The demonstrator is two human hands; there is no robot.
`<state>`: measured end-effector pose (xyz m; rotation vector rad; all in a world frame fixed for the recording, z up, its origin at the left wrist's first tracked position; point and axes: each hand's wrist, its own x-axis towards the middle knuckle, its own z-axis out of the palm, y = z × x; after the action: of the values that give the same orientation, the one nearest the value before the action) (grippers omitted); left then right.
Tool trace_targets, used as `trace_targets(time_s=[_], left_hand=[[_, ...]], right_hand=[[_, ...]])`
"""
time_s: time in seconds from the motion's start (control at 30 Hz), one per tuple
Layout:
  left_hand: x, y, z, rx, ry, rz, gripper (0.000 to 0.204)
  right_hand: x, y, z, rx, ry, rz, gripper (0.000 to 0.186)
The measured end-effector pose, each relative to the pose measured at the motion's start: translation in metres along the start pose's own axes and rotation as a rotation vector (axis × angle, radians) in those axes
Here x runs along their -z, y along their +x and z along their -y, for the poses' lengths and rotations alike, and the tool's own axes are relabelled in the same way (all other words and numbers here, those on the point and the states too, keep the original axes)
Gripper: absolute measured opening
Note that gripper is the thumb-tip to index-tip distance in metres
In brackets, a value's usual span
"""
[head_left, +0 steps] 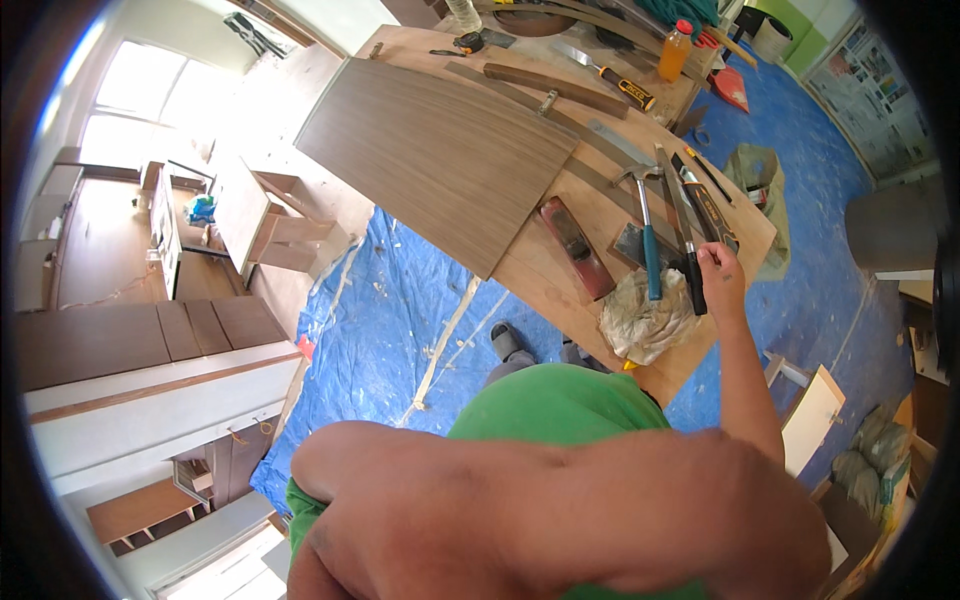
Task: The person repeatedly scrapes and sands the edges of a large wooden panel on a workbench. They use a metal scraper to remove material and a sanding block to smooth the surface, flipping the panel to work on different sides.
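Observation:
My right hand (722, 278) is at the right edge of the wooden work table, its fingers closed at the black handle of a long, thin metal tool (677, 205). Whether that is a file or a chisel, I cannot tell. A claw hammer (652, 240) with a blue-green handle lies just left of it. Just beyond my fingers is a black and orange cutter knife (708, 208). Left of the hammer are a dark red hand plane (577, 247) and a crumpled whitish cloth or bag (648, 315). My left hand is out of sight; only bare arm shows low in the picture.
A wood-grain panel (440, 150) covers the table's left part and overhangs its near edge. Farther back lie a broad-bladed scraper (625, 88), a tape measure (468, 42) and an orange bottle (675, 50). Blue sheeting (380, 320) covers the floor; cabinets (130, 340) stand left.

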<state>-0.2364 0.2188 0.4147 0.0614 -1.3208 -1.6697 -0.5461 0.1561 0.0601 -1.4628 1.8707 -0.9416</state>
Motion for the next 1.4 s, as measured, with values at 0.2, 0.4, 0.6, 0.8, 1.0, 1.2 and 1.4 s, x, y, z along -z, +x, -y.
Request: trace_targets(time_s=[0.2,0.4,0.6,0.8,1.0,1.2,1.4], left_hand=[[0.004,0.007,0.001,-0.014,0.011,0.023,0.074],[0.000,0.003,-0.001,-0.023,0.060,0.044,0.078],[0.021,0.008,-0.006,-0.029,0.096,0.123,0.081],[0.055,-0.010,-0.020,0.072,0.351,0.058,0.085],[0.139,-0.124,0.049,0.408,0.476,-0.289,0.068],[0.158,-0.235,0.102,0.719,0.481,-0.669,0.053],[0.172,-0.278,0.130,0.858,0.576,-0.759,0.042]], right_hand=[[0.003,0.001,0.010,0.041,0.004,0.044,0.018],[-0.002,0.002,0.009,0.006,-0.003,0.049,0.017],[0.009,0.001,-0.006,-0.022,-0.027,0.005,0.017],[0.016,-0.012,-0.018,0.120,-0.283,0.123,0.031],[0.037,-0.042,-0.054,0.205,-0.539,0.231,0.069],[0.039,-0.050,-0.033,0.314,-0.630,0.151,0.069],[0.039,-0.043,-0.064,0.294,-0.588,0.284,0.052]])
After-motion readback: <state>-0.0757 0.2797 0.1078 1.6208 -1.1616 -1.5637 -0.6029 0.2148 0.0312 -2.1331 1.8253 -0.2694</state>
